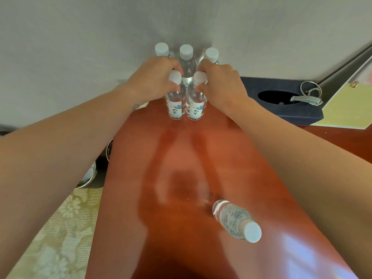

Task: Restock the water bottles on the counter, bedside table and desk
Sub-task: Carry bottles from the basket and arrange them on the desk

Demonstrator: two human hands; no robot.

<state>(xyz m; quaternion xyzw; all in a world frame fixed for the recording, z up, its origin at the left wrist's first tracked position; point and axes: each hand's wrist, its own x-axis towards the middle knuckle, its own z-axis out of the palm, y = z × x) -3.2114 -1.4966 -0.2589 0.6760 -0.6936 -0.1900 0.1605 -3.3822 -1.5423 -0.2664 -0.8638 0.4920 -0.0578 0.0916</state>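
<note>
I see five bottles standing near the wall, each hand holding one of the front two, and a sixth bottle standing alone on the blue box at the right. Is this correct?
One detail is wrong. The sixth bottle stands alone on the wooden desk, close to the camera, not on the blue box. The head view shows it. The rest holds: five bottles by the wall, left hand and right hand each on a front bottle.

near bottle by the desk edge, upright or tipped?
Upright: the near bottle stands on the desk, cap toward the camera.

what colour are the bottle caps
White, on every bottle cap; clearest in the head view, the only one.
</note>
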